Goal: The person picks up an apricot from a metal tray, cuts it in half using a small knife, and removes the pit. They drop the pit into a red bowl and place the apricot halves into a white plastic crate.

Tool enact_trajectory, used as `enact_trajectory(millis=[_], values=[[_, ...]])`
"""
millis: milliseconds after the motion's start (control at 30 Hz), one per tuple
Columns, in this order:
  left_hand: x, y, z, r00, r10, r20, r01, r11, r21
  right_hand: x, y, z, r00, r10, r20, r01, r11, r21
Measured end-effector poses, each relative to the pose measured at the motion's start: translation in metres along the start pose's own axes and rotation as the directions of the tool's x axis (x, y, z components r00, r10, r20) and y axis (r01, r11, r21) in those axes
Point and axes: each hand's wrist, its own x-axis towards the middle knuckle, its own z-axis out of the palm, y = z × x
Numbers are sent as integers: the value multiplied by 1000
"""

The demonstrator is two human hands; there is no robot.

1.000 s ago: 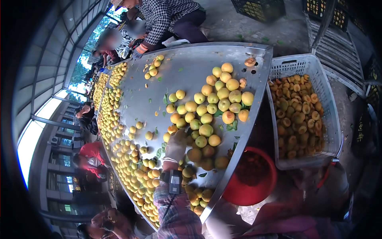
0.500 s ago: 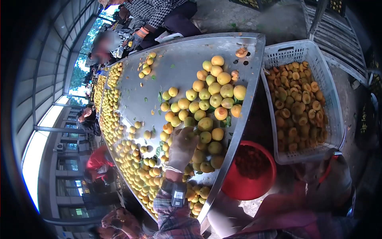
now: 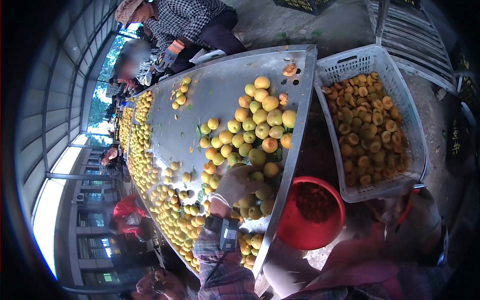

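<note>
My left hand point(image 3: 237, 185), in a pale glove, reaches over a heap of apricots point(image 3: 274, 118) on the metal table. Its fingers are bent down among the fruit by the table's near edge; blur and the fruit hide the fingertips, so I cannot tell whether they grip an apricot. A small dark device is strapped at that wrist. My right hand point(image 3: 425, 215), gloved and dim, is closed around a red-handled tool point(image 3: 407, 216) beside the crate. The tool's metal end point(image 3: 419, 186) shows near the crate's corner. A red bucket point(image 3: 341, 220) with dark reddish bits stands between my hands.
A white plastic crate point(image 3: 331, 120) of halved apricots stands right of the sheet-metal table point(image 3: 172, 120). More apricots point(image 3: 177, 220) spread along the table's left side. A person point(image 3: 185, 25) in a checked shirt and gloves sits at the far side; others line the table. A slatted frame point(image 3: 420, 45) stands behind the crate.
My left hand has shifted a little right and down over the apricots, its fingers stretching toward the table edge. The view has turned slightly. My right hand stays by the crate with the tool.
</note>
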Motion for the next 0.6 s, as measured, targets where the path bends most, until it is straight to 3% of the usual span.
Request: enact_trajectory(millis=[33,100,167,233,333,400,533,600], values=[[1,0,-3,998,36,57,-36,999,7,0,1,-2,1000,-2,-3,2,1000,3],[0,6,-13,989,4,146,0,1000,-23,2,6,-9,988,-144,60,154,956,-251],[-2,6,-20,973,-26,230,40,998,-54,2,9,-8,993,-110,31,113,981,-158],[-5,4,-23,850,-188,493,354,896,-269,0,8,-6,997,-74,3,74,995,-63],[-22,1,-7,903,-157,400,297,900,-319,-1,2,-3,983,-182,18,181,958,-221],[-34,-2,-1,919,-155,362,277,909,-313,1,-2,-3,992,-29,124,24,999,47],[-56,-13,11,962,-77,262,180,900,-398,0,0,-6,985,-50,166,42,998,51],[-67,-11,15,947,-175,269,304,758,-578,-2,1,-6,986,-47,159,44,999,21]])
